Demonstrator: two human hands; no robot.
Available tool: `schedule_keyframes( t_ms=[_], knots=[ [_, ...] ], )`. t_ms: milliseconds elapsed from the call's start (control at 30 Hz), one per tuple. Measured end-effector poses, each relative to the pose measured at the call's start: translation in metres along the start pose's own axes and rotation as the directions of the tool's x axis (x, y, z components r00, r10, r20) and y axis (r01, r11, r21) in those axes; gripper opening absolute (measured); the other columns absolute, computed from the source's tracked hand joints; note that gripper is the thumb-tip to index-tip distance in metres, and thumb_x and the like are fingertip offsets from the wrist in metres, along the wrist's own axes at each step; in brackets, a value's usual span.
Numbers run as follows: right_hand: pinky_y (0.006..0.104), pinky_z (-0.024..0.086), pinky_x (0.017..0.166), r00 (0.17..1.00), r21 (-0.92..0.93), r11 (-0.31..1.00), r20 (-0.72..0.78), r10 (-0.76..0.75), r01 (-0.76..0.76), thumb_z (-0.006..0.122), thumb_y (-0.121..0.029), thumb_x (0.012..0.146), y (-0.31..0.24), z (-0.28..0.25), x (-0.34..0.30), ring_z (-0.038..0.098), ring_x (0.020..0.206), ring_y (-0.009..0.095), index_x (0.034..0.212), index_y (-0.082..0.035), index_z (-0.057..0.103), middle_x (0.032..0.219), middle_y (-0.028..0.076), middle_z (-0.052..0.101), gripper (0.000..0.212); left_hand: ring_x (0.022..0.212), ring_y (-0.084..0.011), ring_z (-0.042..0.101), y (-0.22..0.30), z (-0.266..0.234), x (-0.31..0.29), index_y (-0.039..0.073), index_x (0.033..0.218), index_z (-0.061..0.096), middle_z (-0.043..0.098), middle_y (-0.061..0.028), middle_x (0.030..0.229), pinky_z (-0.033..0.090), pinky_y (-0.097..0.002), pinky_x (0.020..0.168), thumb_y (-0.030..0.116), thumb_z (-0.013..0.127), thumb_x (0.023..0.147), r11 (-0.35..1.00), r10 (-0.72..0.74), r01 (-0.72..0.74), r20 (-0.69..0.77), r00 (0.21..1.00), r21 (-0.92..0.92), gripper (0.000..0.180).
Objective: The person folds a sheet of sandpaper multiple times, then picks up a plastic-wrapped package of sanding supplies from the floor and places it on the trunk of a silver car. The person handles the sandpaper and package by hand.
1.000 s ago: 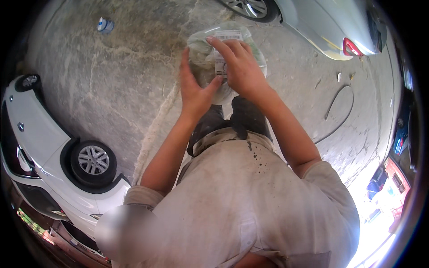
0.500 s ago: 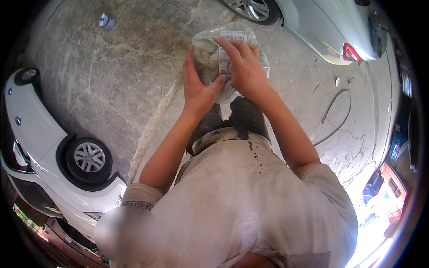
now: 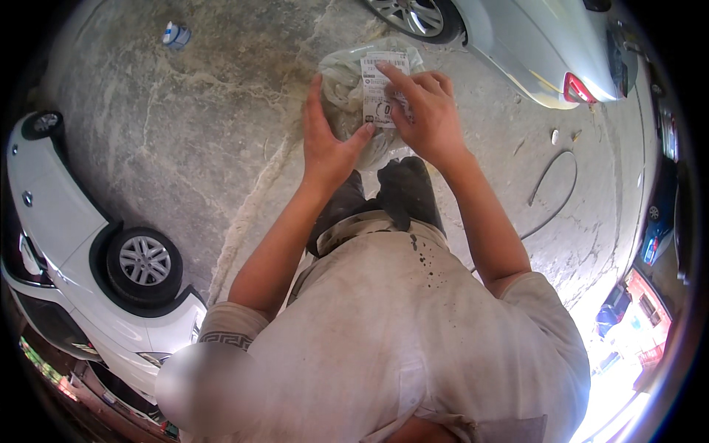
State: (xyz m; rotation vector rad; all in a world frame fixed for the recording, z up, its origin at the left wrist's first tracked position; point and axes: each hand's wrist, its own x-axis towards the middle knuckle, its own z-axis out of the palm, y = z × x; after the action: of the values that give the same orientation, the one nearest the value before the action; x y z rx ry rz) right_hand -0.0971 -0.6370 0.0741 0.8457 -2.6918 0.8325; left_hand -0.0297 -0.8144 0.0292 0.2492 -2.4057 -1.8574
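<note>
In front of my legs I hold up a clear, pale green plastic bag (image 3: 342,74) with a white printed label (image 3: 375,88) on its face. My left hand (image 3: 330,140) grips the bag's left side, its thumb resting by the label's lower edge. My right hand (image 3: 428,114) is at the label's right side, index finger stretched over its upper part, the other fingers curled. Whether the right fingertips touch the label or hover above it, I cannot tell. What the bag contains is hard to make out.
A white car (image 3: 70,244) stands at the left, a silver car (image 3: 524,44) at the upper right. A thin dark hose or cable (image 3: 569,184) curves over the concrete floor (image 3: 199,133) at the right. A blue-and-white container (image 3: 176,35) stands at the upper left.
My right hand has shifted right, off most of the label, and its fingers have curled in more. More of the label shows. The left hand has hardly moved.
</note>
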Motion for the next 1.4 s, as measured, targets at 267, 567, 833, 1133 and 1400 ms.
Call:
schedule_keyframes(
  t_ms=[267, 567, 833, 1133, 1400],
  knots=[
    [0.0435, 0.042, 0.103, 0.984, -0.085, 0.993, 0.161, -0.07, 0.084, 0.059, -0.002, 0.084, -0.004, -0.007, 0.016, 0.065, 0.094, 0.025, 0.134, -0.017, 0.056, 0.088, 0.006, 0.067, 0.052, 0.134, -0.0387, 0.041, 0.003, -0.002, 0.004, 0.003, 0.153, 0.023, 0.04, -0.0224, 0.143, 0.034, -0.0445, 0.113, 0.013, 0.085, 0.07, 1.0, -0.002, 0.001, 0.018, 1.0, 0.012, 0.104],
    [0.0477, 0.034, 0.105, 0.973, -0.009, 0.998, 0.221, -0.064, 0.067, 0.056, -0.002, 0.086, 0.004, 0.001, 0.003, 0.058, 0.105, 0.027, 0.14, -0.011, 0.045, 0.102, 0.008, 0.062, 0.056, 0.135, -0.0395, 0.04, 0.011, 0.016, 0.036, -0.007, 0.149, 0.026, 0.04, -0.0279, 0.145, 0.033, -0.0436, 0.113, 0.028, 0.079, 0.083, 0.991, -0.107, 0.115, -0.109, 0.988, 0.07, 0.091],
    [0.0435, 0.035, 0.094, 0.994, 0.083, 0.997, 0.111, -0.016, 0.007, 0.055, 0.002, 0.085, 0.009, 0.005, -0.023, 0.057, 0.097, 0.027, 0.134, -0.008, 0.049, 0.101, 0.006, 0.062, 0.05, 0.13, -0.0312, 0.049, -0.003, 0.014, 0.037, -0.006, 0.152, 0.019, 0.044, -0.0256, 0.144, 0.039, -0.0374, 0.109, 0.03, 0.078, 0.086, 0.991, -0.077, 0.086, -0.085, 0.993, 0.106, 0.096],
    [0.0399, 0.035, 0.088, 0.996, 0.106, 0.991, -0.032, 0.088, -0.084, 0.059, 0.004, 0.083, 0.008, 0.014, -0.052, 0.059, 0.088, 0.024, 0.126, -0.006, 0.052, 0.095, 0.005, 0.063, 0.045, 0.139, -0.0392, 0.039, -0.003, 0.017, 0.035, -0.006, 0.151, 0.022, 0.036, -0.0285, 0.15, 0.03, -0.0418, 0.115, 0.035, 0.077, 0.086, 0.991, -0.096, 0.103, -0.093, 0.991, 0.08, 0.095],
    [0.0381, 0.035, 0.087, 0.981, 0.149, 0.982, -0.136, 0.139, -0.118, 0.059, 0.005, 0.082, 0.002, 0.019, -0.066, 0.06, 0.086, 0.024, 0.122, -0.007, 0.053, 0.092, 0.004, 0.063, 0.043, 0.14, -0.0392, 0.038, -0.011, 0.017, 0.034, -0.008, 0.151, 0.021, 0.035, -0.0295, 0.15, 0.029, -0.0415, 0.116, 0.036, 0.073, 0.09, 0.999, -0.038, 0.041, -0.08, 0.996, 0.025, 0.092]
  ],
)
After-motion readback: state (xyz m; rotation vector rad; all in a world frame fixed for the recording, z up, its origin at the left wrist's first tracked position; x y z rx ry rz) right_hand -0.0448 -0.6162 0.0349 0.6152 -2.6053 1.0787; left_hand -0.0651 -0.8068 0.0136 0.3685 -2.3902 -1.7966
